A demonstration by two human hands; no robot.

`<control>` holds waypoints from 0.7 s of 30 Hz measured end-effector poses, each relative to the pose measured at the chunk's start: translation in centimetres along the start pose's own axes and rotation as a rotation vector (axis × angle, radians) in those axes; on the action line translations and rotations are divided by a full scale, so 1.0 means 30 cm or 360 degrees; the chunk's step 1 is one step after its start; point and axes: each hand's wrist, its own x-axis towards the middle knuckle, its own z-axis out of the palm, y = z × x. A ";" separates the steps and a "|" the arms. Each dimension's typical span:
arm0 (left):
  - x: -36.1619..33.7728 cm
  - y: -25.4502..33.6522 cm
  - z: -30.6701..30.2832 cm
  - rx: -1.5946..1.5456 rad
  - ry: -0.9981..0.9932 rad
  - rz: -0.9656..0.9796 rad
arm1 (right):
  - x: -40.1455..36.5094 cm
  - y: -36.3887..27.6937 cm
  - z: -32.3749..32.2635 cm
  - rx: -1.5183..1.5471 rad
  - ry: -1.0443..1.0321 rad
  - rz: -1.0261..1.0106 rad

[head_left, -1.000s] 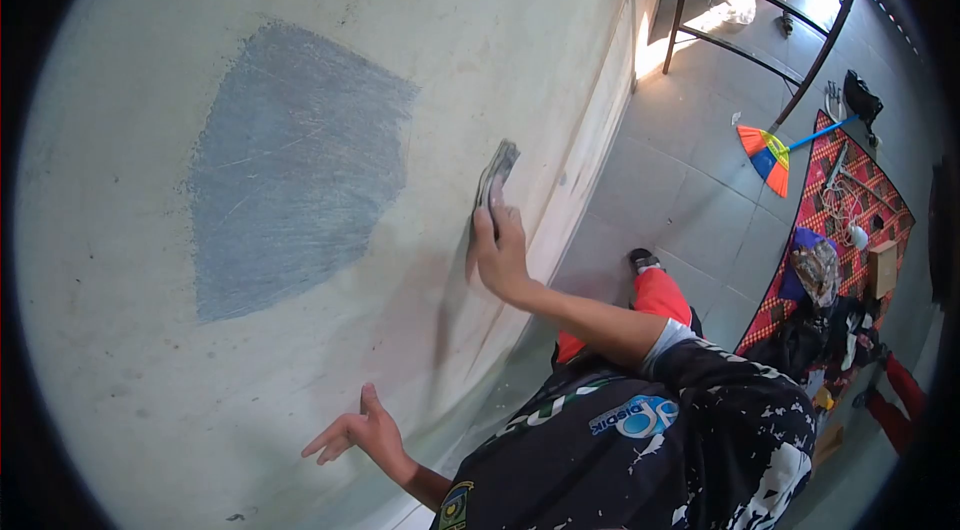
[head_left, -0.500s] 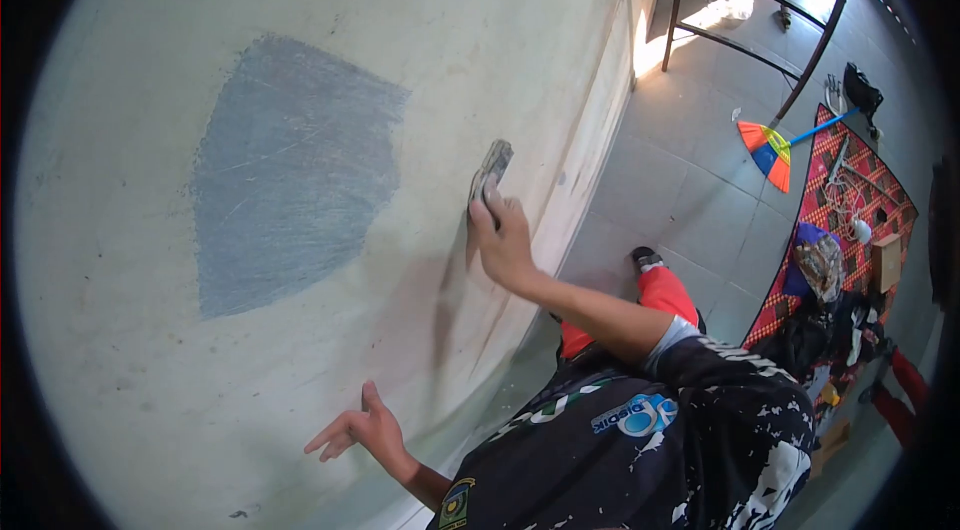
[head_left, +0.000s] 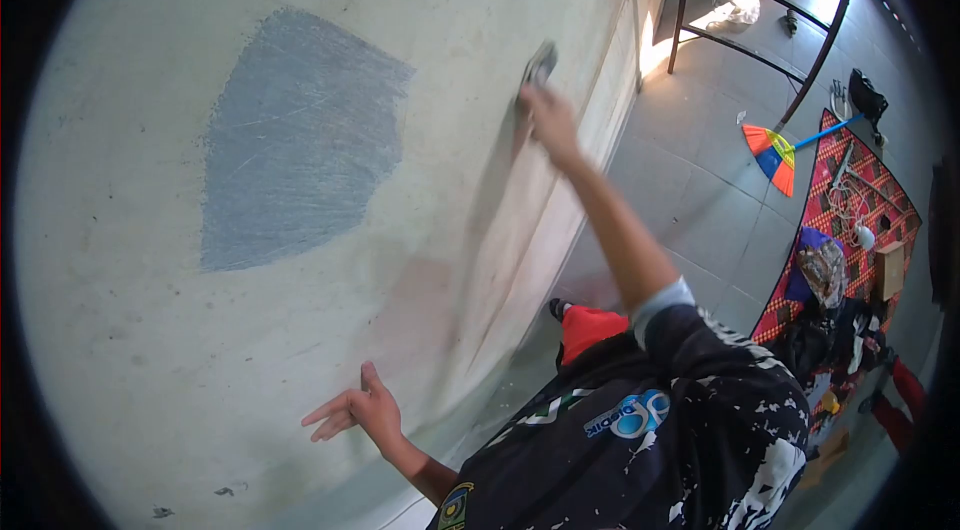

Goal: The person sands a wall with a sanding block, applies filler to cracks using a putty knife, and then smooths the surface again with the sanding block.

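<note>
My right hand [head_left: 552, 125] is closed around a small flat grey tool [head_left: 541, 65], which is held at the pale wall [head_left: 460, 20]. Blur hides the tool's exact shape. Left of it, the wall bears a large grey patch [head_left: 300, 145] with light scratch lines. Lower down, my left hand [head_left: 362, 410] is held at the wall below the patch, thumb and fingers apart, with nothing in it. Whether it touches the wall I cannot tell.
A dark metal frame [head_left: 755, 48] stands on the grey tiled floor [head_left: 690, 195] at the upper right. Beside it lie a colourful broom [head_left: 772, 158] and a red patterned mat [head_left: 870, 170] with bags, cords and a box [head_left: 889, 270]. Red clothing [head_left: 908, 390] shows at the right edge.
My right hand has moved up and right along the wall with the tool. The grey patch sits slightly higher in view. My left hand has barely moved.
</note>
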 end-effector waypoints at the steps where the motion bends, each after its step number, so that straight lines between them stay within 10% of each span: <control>1: -0.001 0.013 -0.014 -0.0047 -0.0086 -0.0041 | 0.079 -0.010 -0.045 0.0020 0.0046 -0.0112; 8: 0.099 -0.156 0.125 0.0047 -0.0012 0.0189 | -0.418 0.101 0.163 -0.0224 -0.0056 -0.0235; 11: 0.116 -0.183 0.171 0.0224 0.0213 0.0123 | -0.234 0.160 0.132 -0.0510 0.0162 -0.0441; 15: 0.081 -0.134 0.080 -0.0263 -0.0206 0.0195 | 0.120 -0.035 -0.045 0.0300 0.0024 0.0188; 21: 0.080 -0.108 0.114 0.0319 0.0087 -0.0079 | -0.337 0.118 0.181 -0.0139 0.0105 -0.0466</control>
